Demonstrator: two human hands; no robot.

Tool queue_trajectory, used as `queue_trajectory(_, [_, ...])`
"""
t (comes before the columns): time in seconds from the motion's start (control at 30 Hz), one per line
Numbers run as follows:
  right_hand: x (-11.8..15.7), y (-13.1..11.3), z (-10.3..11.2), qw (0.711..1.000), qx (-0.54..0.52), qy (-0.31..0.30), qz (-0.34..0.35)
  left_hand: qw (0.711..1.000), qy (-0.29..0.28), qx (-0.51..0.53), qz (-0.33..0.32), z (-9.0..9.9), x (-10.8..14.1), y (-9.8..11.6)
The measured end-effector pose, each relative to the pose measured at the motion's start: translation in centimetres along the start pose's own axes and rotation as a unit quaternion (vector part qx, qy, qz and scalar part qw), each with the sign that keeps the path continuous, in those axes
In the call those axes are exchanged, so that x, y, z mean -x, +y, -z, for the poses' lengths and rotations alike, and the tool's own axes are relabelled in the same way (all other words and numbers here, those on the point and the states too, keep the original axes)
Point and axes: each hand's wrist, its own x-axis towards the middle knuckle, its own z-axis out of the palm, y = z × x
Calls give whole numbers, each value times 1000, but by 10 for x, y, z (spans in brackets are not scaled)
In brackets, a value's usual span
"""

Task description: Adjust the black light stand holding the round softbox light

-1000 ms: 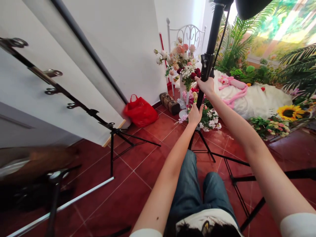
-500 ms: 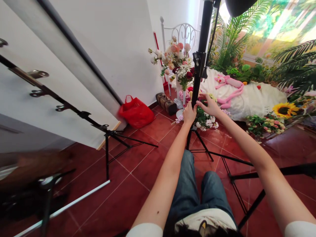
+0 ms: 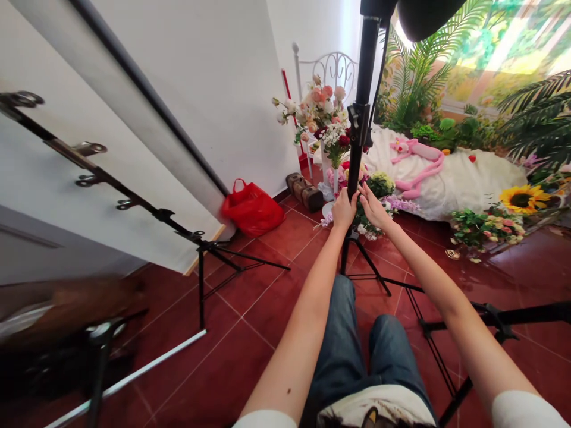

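As the sweep begins at the far left, a black clip-bearing pole slants past a smooth white wall, its metal clips shining. A crinkled red plastic bag sits on the dark red, glossy tiled floor, near a brown, rounded case. Next come artificial flowers, peach and white, before a white scrolled metal frame. Then the left hand, closed snugly around the lower length of a black pole, a slim tube that stands almost upright above splayed legs. Just beside it the right hand has its fingers extended and narrowly parted; I can't tell whether their tips touch the pole. Farther right, a limp pink plush toy lies on rumpled cream cloth, with a yellow sunflower beyond.
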Motion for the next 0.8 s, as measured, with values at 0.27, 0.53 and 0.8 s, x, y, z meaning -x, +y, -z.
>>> queue_trajectory(0.27, [24,9,-2,999,30,21,0,1000,0,-10,1,-2,-1,-1])
queue_trajectory(0.53, [19,12,-25,997,61,52,-10,1000,-4,-8,3,0,-1,0])
queue_trajectory(0.8, [-13,2,5,994,104,18,-13,1000,5,0,4,-4,-2,-3])
